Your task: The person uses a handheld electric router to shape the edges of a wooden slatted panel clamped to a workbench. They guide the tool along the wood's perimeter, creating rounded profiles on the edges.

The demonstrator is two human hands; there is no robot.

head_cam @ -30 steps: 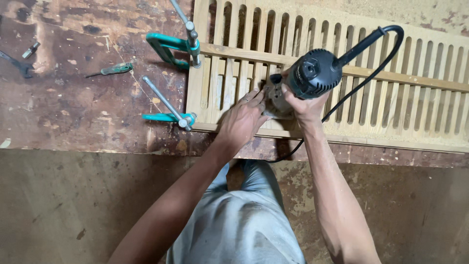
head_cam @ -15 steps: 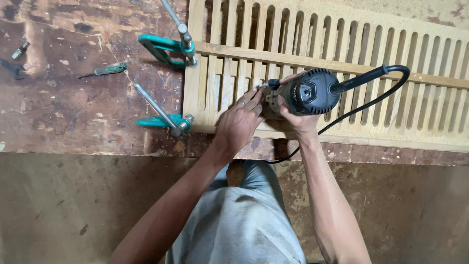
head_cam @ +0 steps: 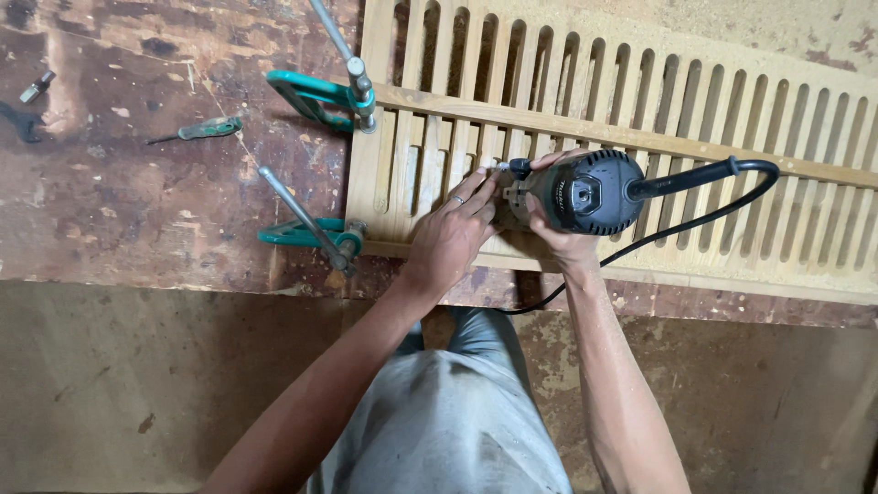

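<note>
Stained brown worktop (head_cam: pixel 119 220) carries a slatted wooden panel (head_cam: pixel 695 119), clamped by two green clamps (head_cam: pixel 315 91). On it, right hand (head_cam: pixel 560 240) grips the trim router (head_cam: pixel 585 190); left hand (head_cam: pixel 450 236) fingers (head_cam: pixel 476 194) curl against its base.

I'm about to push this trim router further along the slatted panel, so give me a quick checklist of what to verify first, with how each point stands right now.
1. Both hands on the tool: ok. Right hand grips the trim router; left hand steadies its base.
2. Slatted wooden panel clamped: ok at its left end, by two green clamps; far end out of view.
3. Power cord off the cutting path: ok, it loops toward the near edge.
4. Bit condition: cannot tell, hidden.
5. Screwdriver clear of the panel: ok.
</note>
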